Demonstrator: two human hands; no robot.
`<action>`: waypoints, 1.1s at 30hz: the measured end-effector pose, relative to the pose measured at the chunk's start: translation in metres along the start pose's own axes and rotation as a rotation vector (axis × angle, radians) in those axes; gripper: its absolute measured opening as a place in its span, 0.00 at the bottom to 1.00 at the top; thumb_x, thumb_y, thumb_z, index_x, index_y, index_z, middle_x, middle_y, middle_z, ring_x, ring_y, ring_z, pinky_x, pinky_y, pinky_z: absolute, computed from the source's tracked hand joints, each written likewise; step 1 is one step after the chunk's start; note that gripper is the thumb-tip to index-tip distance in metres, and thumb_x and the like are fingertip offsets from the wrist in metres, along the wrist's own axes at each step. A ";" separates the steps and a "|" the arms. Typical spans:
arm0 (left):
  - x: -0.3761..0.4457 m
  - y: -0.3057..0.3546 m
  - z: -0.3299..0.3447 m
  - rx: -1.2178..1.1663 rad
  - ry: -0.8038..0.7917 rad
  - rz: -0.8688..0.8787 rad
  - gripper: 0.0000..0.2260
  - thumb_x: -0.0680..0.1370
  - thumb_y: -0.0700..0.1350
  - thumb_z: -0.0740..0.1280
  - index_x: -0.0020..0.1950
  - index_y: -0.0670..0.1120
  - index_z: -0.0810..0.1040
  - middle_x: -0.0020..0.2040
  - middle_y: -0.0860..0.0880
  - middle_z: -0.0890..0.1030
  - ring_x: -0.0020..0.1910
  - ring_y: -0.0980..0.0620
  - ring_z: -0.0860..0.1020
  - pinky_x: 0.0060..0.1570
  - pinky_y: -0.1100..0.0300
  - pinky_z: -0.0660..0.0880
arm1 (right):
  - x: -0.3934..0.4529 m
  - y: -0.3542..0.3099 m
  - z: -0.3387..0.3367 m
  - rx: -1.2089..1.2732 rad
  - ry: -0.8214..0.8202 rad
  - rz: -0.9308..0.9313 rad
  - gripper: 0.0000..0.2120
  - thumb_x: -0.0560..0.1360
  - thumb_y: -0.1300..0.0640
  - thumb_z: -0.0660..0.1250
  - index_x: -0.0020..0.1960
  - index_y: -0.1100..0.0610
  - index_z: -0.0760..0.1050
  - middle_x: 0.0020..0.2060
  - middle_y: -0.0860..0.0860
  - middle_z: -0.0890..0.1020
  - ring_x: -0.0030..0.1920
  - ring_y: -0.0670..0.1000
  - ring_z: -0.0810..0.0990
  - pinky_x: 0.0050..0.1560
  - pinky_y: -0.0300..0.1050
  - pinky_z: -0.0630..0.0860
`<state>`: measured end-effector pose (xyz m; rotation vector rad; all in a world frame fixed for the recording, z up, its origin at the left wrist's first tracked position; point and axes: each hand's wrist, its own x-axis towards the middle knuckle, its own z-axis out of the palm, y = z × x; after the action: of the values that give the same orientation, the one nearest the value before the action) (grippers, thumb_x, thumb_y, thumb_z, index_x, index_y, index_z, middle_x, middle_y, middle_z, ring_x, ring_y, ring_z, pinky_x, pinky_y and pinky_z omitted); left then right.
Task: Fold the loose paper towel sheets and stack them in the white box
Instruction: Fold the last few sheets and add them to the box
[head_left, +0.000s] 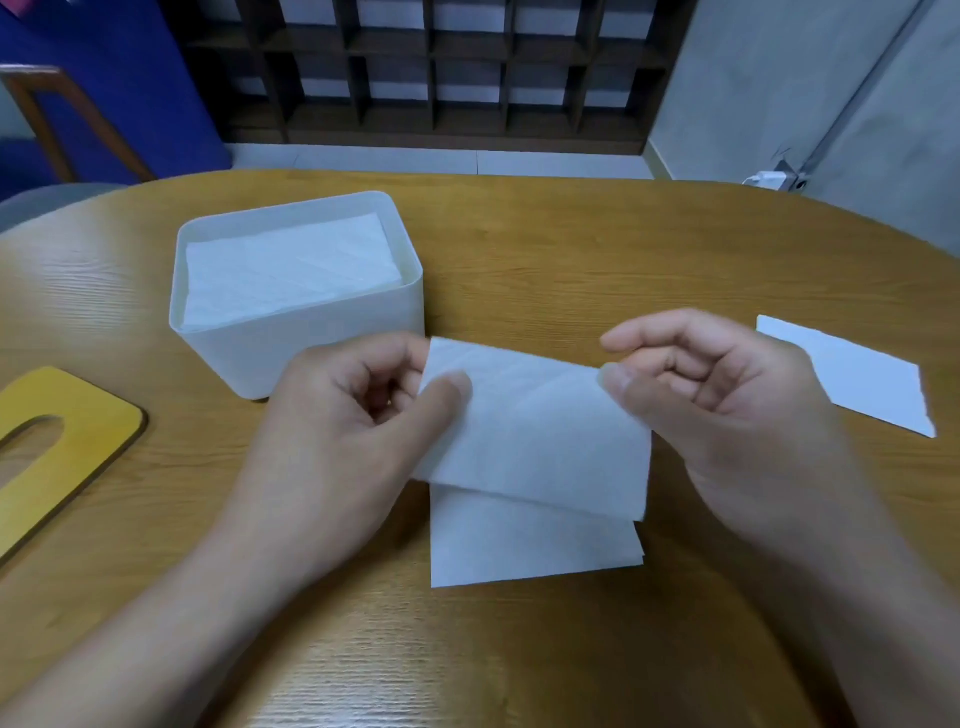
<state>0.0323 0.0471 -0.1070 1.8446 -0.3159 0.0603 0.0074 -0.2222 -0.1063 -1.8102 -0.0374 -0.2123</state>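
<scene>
- While both hands work over the near middle of the wood-grain surface (597, 249), they hold one soft, faintly embossed paper towel sheet (540, 431) by its far edge.
- The left hand (358, 410) pinches the sheet's far left corner between thumb and curled fingers.
- The right hand (717, 389) has its thumb at the far right corner, the fingers curled above it; the blur leaves it unclear how firmly that corner is pinched.
- The held sheet hangs as a folded rectangle, its lower edge slanting down to the right.
- A second flat white sheet (524, 540) lies on the surface just under it, partly covered by it, with its near edge showing.
- The white box (322, 338) stands left of centre, just beyond the left hand: a smooth, matte, rounded-corner rectangle with an open top.
- Inside the box a stack of folded towels (291, 265) reaches nearly to the rim, its top sheet showing diagonal embossed lines.
- At the near left edge lies a flat yellow lid (67, 431) with rounded corners and a long oval slot.
- At the right, well apart from the hands, another loose white sheet (852, 379) lies flat, its right edge ragged.
- Beyond the surface stand a dark wooden lattice shelf (441, 67) and a blue panel (119, 78).
</scene>
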 end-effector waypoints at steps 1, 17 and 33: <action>-0.001 0.000 -0.001 -0.018 -0.027 -0.048 0.14 0.83 0.43 0.74 0.37 0.47 0.81 0.32 0.46 0.74 0.33 0.52 0.70 0.32 0.62 0.66 | 0.000 0.003 -0.001 -0.018 -0.019 0.019 0.06 0.79 0.56 0.77 0.56 0.49 0.86 0.42 0.54 0.89 0.43 0.66 0.84 0.47 0.56 0.75; -0.002 -0.017 -0.008 0.549 -0.284 -0.102 0.16 0.71 0.57 0.82 0.53 0.59 0.79 0.50 0.60 0.78 0.46 0.58 0.78 0.43 0.59 0.74 | -0.004 0.023 0.004 -0.678 -0.087 -0.101 0.10 0.73 0.46 0.82 0.51 0.44 0.85 0.40 0.41 0.80 0.42 0.49 0.79 0.40 0.36 0.73; 0.006 -0.005 0.047 0.509 -0.266 0.253 0.14 0.83 0.57 0.71 0.68 0.61 0.81 0.62 0.66 0.79 0.66 0.60 0.75 0.66 0.64 0.71 | 0.017 0.050 -0.066 -1.008 0.323 0.172 0.25 0.82 0.44 0.74 0.73 0.56 0.79 0.72 0.55 0.79 0.73 0.60 0.75 0.76 0.60 0.69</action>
<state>0.0338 0.0032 -0.1244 2.3104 -0.7767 0.0752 0.0228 -0.2993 -0.1359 -2.7318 0.5396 -0.4501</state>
